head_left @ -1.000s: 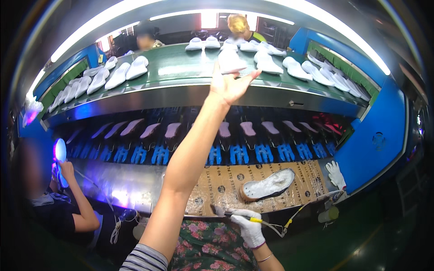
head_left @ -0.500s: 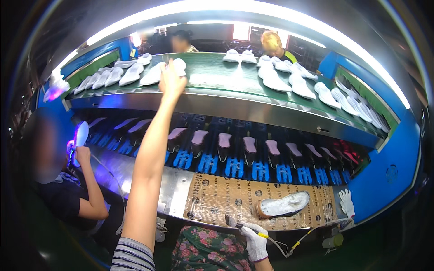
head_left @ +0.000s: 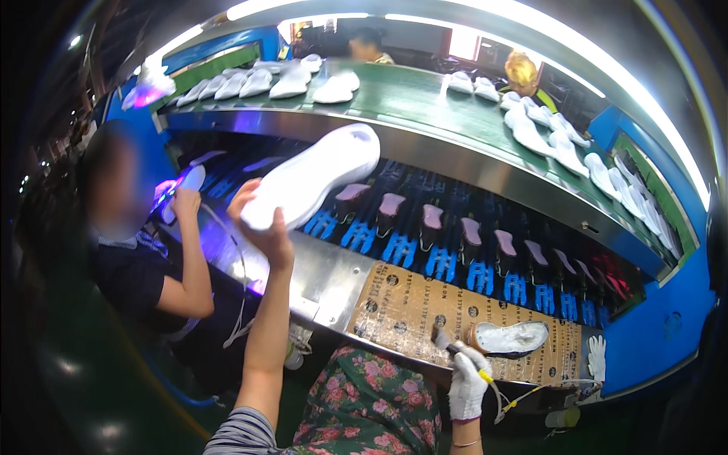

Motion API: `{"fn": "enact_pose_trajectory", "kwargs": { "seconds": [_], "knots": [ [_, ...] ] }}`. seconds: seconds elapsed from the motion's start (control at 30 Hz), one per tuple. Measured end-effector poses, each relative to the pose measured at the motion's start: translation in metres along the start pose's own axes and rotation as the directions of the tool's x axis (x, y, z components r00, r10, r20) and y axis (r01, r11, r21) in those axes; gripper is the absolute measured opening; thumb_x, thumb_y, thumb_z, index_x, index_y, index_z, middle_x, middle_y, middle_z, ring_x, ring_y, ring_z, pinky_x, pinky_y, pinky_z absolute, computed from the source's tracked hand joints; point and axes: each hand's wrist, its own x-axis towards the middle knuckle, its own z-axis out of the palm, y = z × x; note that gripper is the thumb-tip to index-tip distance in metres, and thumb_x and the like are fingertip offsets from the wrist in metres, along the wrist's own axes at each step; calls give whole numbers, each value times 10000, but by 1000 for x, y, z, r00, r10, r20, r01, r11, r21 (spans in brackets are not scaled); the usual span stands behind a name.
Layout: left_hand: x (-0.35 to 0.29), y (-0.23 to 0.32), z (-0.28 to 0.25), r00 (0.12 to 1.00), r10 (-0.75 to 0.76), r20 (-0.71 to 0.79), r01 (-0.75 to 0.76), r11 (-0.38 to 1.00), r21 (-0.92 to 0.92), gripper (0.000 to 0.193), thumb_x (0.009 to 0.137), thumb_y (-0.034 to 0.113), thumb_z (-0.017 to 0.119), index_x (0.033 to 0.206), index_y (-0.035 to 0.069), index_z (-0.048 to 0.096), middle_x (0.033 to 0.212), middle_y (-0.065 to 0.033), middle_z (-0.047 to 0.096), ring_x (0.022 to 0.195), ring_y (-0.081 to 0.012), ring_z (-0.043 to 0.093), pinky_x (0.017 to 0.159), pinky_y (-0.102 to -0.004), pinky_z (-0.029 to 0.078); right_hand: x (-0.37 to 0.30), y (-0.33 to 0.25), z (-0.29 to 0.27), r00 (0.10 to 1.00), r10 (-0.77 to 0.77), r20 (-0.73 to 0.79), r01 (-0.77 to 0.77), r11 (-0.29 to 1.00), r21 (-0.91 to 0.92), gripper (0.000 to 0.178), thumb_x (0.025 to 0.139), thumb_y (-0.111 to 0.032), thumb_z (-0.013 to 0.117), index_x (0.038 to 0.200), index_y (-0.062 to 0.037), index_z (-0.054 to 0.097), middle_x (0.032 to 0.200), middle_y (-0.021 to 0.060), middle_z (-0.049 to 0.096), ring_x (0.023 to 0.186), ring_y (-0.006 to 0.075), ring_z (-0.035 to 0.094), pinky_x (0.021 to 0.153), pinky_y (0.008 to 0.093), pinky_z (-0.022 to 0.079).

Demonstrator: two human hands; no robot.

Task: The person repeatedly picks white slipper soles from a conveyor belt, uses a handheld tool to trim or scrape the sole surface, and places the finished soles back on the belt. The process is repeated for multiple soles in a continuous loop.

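Note:
My bare left hand (head_left: 267, 233) grips a white shoe sole (head_left: 315, 176) by one end, raised in front of the conveyor. In a white knit glove, my right hand (head_left: 468, 385) is closed round a brush (head_left: 444, 341) with a dark handle; a yellow piece and thin tube trail by it. The bristle end hovers over or touches the cardboard sheet (head_left: 406, 303); I cannot tell which. Beside that hand a shoe upper (head_left: 513, 338) lies bottom up on the cardboard, its underside whitish.
White soles (head_left: 290, 80) stand in groups along the green conveyor belt (head_left: 409, 95). Below, shoe uppers with pinkish bottoms (head_left: 432, 216) sit on blue holders (head_left: 398, 249). A white glove (head_left: 597, 356) lies at the right. At my left a co-worker (head_left: 144, 250) holds another sole (head_left: 194, 179).
My left hand has come back from the belt toward me, bringing a white sole. My right hand with the brush has risen nearer the shoe upper. The view has shifted.

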Motion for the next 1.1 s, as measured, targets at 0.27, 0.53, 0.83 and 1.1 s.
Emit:
{"fn": "enact_pose_trajectory", "kwargs": {
  "seconds": [0.27, 0.53, 0.83, 1.1],
  "knots": [
    [-161, 68, -103, 162, -957, 242, 977, 122, -172, 127, 938, 102, 733, 1049, 52, 694, 922, -45, 724, 766, -130, 691, 708, -284, 570, -30, -13, 27, 993, 48, 112, -51, 998, 24, 233, 882, 85, 691, 1112, 52, 707, 1183, 203, 727, 1029, 253, 723, 886, 327, 596],
    [-309, 152, -133, -587, -522, 619, 716, -692, 95, 541, 1037, 398, 599, 1389, -12, 562, 1235, -196, 695, 1105, -268, 707, 965, -411, 574, -41, 12, 57, 857, 117, 502, 130, 893, -431, 209, 829, 9, 815, 1037, 17, 799, 1105, 135, 790, 1034, 207, 732, 969, 336, 556],
    [-268, 178, -109, -513, -406, 756, 525, -846, -97, 1137, 883, 941, 192, 1564, 56, 405, 1385, -218, 608, 1229, -394, 631, 1057, -533, 500, -27, 7, 65, 724, -109, 681, 521, 733, -437, 166, 810, 16, 819, 973, -1, 789, 990, 153, 785, 893, 227, 760, 812, 333, 594],
    [-231, 191, -49, -397, -673, 625, 828, -556, -73, 1022, 953, 877, 135, 1624, 128, 318, 1577, -134, 477, 1414, -303, 514, 1189, -459, 418, -3, 0, 80, 428, -323, 844, 903, 196, -383, 368, 688, -7, 812, 1050, -70, 781, 1101, 134, 778, 965, 306, 753, 809, 406, 582]
  ]
}}
